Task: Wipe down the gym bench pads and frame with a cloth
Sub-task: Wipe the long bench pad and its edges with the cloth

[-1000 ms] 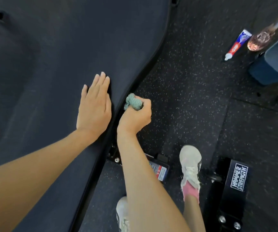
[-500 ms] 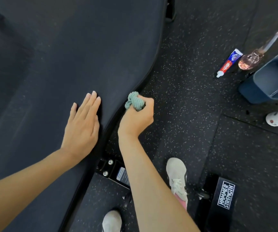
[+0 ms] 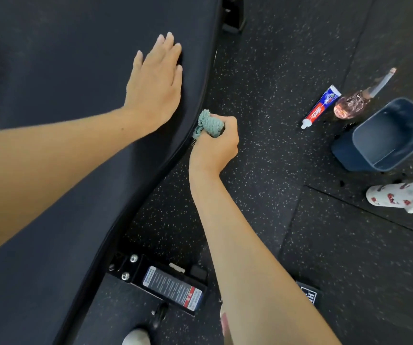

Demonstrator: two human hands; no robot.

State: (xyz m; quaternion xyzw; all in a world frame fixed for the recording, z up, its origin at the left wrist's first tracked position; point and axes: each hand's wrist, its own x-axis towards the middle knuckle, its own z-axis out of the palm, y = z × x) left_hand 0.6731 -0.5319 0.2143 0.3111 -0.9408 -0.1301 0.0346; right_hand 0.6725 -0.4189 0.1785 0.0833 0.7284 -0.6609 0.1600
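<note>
Bench pad (image 3: 63, 120): dark, fills the left of the view; far end and left side cut off by the picture edges. Left hand (image 3: 154, 83) is laid flat on the pad near its right edge, fingers straight and together, nothing held. Right hand (image 3: 215, 145) is closed in a fist around a balled-up teal cloth (image 3: 206, 124), pressed against the pad's right side edge; the contact line itself is in shadow and hard to make out. Most of the cloth is hidden inside the fist.

Bench frame (image 3: 165, 282) is seen below the pad's edge: black bracket, two bolts, a printed label too small to read. Its lower part is cut off by the forearm and shadow.

On the speckled rubber floor (image 3: 262, 70), right of the pad: a toothpaste tube (image 3: 321, 107), a clear bottle (image 3: 352, 104) blurred by glare just beside it, and a dark blue bin (image 3: 389, 135) tilted toward the camera. A patterned slipper (image 3: 399, 197) is cut off at the right edge. A pale shoe (image 3: 135, 337) is partly seen at the bottom edge.
</note>
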